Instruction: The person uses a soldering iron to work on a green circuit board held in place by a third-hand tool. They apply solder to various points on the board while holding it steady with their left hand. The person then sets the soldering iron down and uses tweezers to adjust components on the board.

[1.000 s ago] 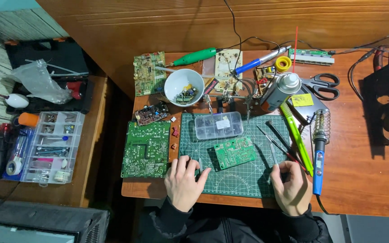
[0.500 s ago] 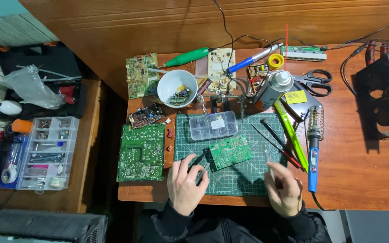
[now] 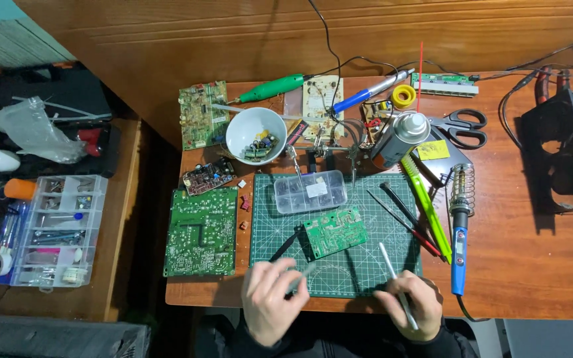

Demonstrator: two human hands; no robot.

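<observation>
Two hands work at the near edge of a green cutting mat [image 3: 392, 265]: the left hand [image 3: 272, 306] curls its fingers [image 3: 285, 284] around a slim grey tool [image 3: 302, 275], the right hand [image 3: 411, 306] closes on a thin white probe [image 3: 392, 265]. Neither tip touches the small green circuit board [image 3: 334, 232], which lies flat mid-mat. Work on it looks barely begun; the blue soldering iron [image 3: 458, 248] rests unused on the worktop [image 3: 532, 265].

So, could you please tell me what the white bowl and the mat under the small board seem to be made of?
White bowl: likely glazed ceramic, going by its smooth, glossy, thick rim. Mat: probably rubbery plastic, matte dark green with a printed grid, lying flat.
</observation>
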